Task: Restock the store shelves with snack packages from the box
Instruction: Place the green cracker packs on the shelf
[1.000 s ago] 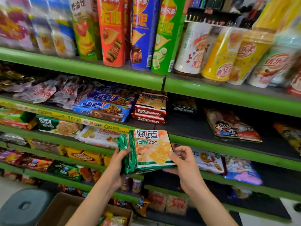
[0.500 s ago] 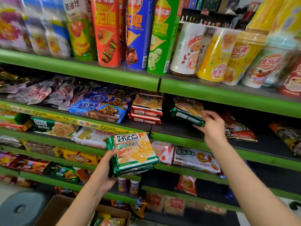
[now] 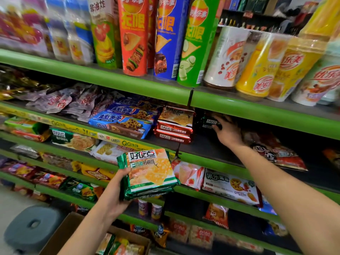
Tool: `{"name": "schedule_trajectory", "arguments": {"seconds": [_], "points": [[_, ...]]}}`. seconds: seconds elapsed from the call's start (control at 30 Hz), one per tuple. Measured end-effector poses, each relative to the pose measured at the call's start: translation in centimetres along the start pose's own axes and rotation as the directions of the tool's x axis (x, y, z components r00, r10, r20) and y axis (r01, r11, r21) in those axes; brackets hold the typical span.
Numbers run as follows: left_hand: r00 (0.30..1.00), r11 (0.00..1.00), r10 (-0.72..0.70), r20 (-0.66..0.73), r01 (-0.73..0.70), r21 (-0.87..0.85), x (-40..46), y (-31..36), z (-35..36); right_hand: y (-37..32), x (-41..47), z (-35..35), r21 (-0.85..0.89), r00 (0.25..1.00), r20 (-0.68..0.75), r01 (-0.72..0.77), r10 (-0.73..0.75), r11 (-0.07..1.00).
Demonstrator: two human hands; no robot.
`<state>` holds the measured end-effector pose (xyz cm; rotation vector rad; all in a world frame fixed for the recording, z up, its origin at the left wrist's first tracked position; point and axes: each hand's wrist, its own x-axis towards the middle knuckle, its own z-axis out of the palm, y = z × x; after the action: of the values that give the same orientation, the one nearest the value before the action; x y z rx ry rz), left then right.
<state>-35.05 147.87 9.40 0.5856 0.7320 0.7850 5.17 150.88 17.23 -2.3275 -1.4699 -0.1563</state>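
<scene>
Two hands at work: the left hand grips a small stack of green foil cracker packs out in front of the shelves; the right hand reaches deep into the dark second shelf, fingers on a dark green snack pack. Whether it pinches or only pushes, hard to tell in the shadow.
Slip risk: the left stack sits on a one-handed grip; a tilt could slide the lower pack out.
Knock risk: the red cracker packs stand just beside the reaching hand; a sideways nudge may topple them.
Supply: the brown cardboard box waits below with more packs.
</scene>
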Motion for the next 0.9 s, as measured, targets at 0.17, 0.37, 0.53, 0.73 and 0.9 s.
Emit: {"name": "schedule_trajectory", "arguments": {"seconds": [0.17, 0.37, 0.53, 0.73, 0.9], "points": [[1.0, 1.0, -0.016, -0.014, 0.016, 0.018, -0.2, 0.3, 0.1, -1.5, 2.5, 0.4, -0.031, 0.994, 0.053, -0.099, 0.1, 0.995], [1.0, 0.999, -0.027, -0.009, 0.027, 0.047, -0.1, 0.2, 0.7, -1.8, 2.7, 0.8, -0.045, 0.992, 0.092, -0.078, 0.082, 0.996], [0.999, 0.998, -0.029, -0.018, 0.03, 0.054, -0.3, -0.2, 1.4, -4.7, -5.1, -0.5, 0.229, 0.992, -0.123, 0.052, -0.024, 0.972], [1.0, 0.999, 0.008, -0.003, -0.008, 0.053, -0.8, 0.4, 0.9, -9.3, -19.9, -0.5, 0.749, 0.976, 0.212, -0.128, -0.052, 0.65], [0.997, 0.968, 0.076, 0.005, -0.075, 0.239, -0.7, -0.6, 1.2, -9.8, -23.9, 2.6, 0.676, 0.675, 0.731, -0.736, -0.102, -0.029]]}}
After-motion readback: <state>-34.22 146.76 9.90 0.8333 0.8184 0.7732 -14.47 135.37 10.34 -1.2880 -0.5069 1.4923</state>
